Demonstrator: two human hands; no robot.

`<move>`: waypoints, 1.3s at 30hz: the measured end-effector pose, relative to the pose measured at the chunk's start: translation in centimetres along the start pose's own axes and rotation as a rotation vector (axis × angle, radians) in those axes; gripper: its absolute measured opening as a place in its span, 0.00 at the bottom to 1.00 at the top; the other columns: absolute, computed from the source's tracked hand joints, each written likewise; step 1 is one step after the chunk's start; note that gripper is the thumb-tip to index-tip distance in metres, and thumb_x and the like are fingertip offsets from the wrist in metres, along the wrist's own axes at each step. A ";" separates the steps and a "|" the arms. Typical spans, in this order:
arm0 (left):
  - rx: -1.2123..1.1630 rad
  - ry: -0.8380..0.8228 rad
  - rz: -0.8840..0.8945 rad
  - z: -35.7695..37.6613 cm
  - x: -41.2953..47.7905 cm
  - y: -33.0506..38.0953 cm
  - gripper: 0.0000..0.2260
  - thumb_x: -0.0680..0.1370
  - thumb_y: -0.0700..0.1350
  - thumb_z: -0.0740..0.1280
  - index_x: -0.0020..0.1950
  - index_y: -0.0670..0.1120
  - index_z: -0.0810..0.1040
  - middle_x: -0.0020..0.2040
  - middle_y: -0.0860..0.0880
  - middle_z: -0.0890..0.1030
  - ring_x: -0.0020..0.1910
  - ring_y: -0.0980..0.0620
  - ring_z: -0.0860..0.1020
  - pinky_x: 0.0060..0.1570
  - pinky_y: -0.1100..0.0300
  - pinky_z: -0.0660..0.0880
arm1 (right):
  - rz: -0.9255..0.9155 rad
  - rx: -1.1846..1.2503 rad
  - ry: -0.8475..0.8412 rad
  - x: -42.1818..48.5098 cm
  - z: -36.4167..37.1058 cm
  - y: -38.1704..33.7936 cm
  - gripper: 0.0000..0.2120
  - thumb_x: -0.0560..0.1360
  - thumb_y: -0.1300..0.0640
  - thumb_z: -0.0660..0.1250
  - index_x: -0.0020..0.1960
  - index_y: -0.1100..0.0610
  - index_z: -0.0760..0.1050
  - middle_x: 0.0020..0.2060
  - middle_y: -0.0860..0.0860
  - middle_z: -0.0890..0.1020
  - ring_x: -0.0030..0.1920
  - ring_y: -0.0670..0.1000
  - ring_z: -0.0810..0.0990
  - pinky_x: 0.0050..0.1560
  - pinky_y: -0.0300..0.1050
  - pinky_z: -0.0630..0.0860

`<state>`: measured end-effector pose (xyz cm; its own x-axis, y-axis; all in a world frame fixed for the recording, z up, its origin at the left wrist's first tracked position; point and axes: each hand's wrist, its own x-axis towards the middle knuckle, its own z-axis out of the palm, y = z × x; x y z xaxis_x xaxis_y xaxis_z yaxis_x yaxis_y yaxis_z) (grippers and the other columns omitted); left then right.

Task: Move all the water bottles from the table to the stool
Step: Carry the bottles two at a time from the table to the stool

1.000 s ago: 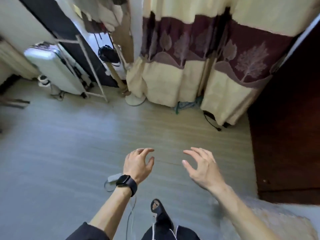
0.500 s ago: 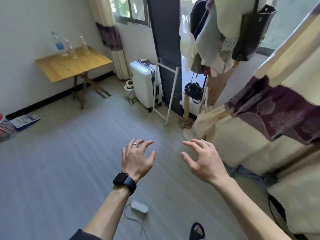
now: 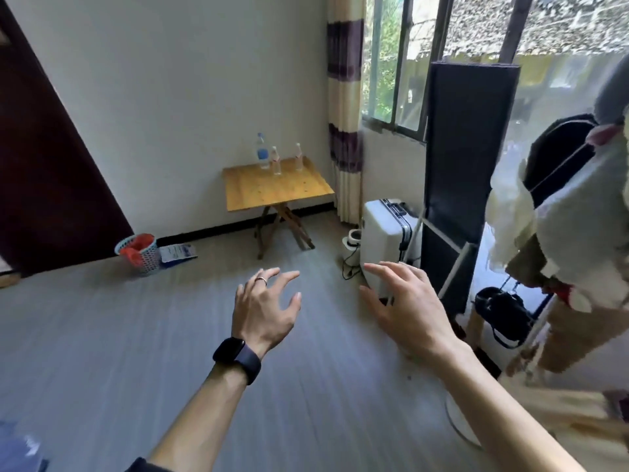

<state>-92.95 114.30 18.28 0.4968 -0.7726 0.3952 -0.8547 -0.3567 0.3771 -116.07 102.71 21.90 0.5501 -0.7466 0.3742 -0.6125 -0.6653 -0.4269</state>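
1. Three bottles stand upright on the far part of the table [image 3: 272, 194], close to the wall [image 3: 170, 97]. The tall bottle [image 3: 262, 152], with a blue label, is on the left. A small bottle [image 3: 275, 162] stands just beside it and a little nearer. A second small bottle [image 3: 298, 158] stands to the right, apart from those two.
2. The table is wooden with crossed folding legs. It sits against the wall, well apart from both hands.
3. The left hand [image 3: 263, 308] is held out above the floor [image 3: 102, 335], back up. Its fingers are spread and slightly bent, the thumb wide. It holds nothing and touches nothing. A ring [image 3: 261, 279] is on one finger and a dark watch [image 3: 237, 358] is on the wrist.
4. The right hand [image 3: 405, 304] is held out beside it, the two hands apart. Its fingers are spread and lightly curved, and it is empty. In view it overlaps the lower corner of the suitcase [image 3: 381, 226].
5. The white suitcase stands upright to the right of the table, beside a dark panel [image 3: 466, 148] below the window [image 3: 391, 63]. A striped curtain [image 3: 343, 97] hangs between the table and the window.
6. A basket [image 3: 139, 253] with red contents sits on the floor left of the table, with papers [image 3: 177, 255] just beside it. A dark door [image 3: 44, 185] fills the far left.
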 end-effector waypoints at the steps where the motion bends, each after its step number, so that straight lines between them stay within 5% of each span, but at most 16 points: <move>1: 0.009 0.023 -0.012 0.1 1.4 -0.7 0.20 0.74 0.58 0.61 0.65 0.60 0.76 0.66 0.50 0.76 0.68 0.47 0.71 0.64 0.48 0.67 | -0.025 0.006 -0.010 1.9 0.6 0.1 0.24 0.77 0.35 0.61 0.71 0.40 0.70 0.68 0.42 0.75 0.71 0.51 0.65 0.71 0.50 0.67; 16: 0.120 0.163 -0.038 4.1 28.8 -11.5 0.20 0.74 0.59 0.61 0.65 0.60 0.75 0.67 0.49 0.76 0.67 0.46 0.72 0.63 0.45 0.69 | -0.101 0.082 -0.043 31.9 11.2 0.5 0.22 0.77 0.40 0.65 0.70 0.40 0.71 0.66 0.42 0.75 0.69 0.50 0.68 0.69 0.45 0.66; 30: 0.138 0.094 -0.069 13.5 55.1 -18.7 0.24 0.72 0.62 0.56 0.66 0.62 0.75 0.68 0.51 0.76 0.70 0.47 0.69 0.65 0.47 0.66 | -0.094 0.086 0.023 58.8 20.5 4.7 0.20 0.77 0.40 0.66 0.69 0.39 0.73 0.67 0.42 0.76 0.69 0.50 0.67 0.66 0.39 0.61; 39: 0.059 0.147 -0.170 18.6 70.4 -26.7 0.24 0.71 0.63 0.56 0.65 0.61 0.77 0.64 0.51 0.78 0.66 0.47 0.74 0.64 0.45 0.70 | -0.129 0.124 -0.018 77.7 28.9 5.6 0.21 0.76 0.37 0.63 0.68 0.38 0.73 0.67 0.41 0.76 0.69 0.50 0.68 0.68 0.45 0.67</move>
<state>-37.92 59.63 20.44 0.6477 -0.6154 0.4492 -0.7617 -0.5089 0.4011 -60.31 41.13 24.82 0.6305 -0.6539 0.4182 -0.4619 -0.7490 -0.4749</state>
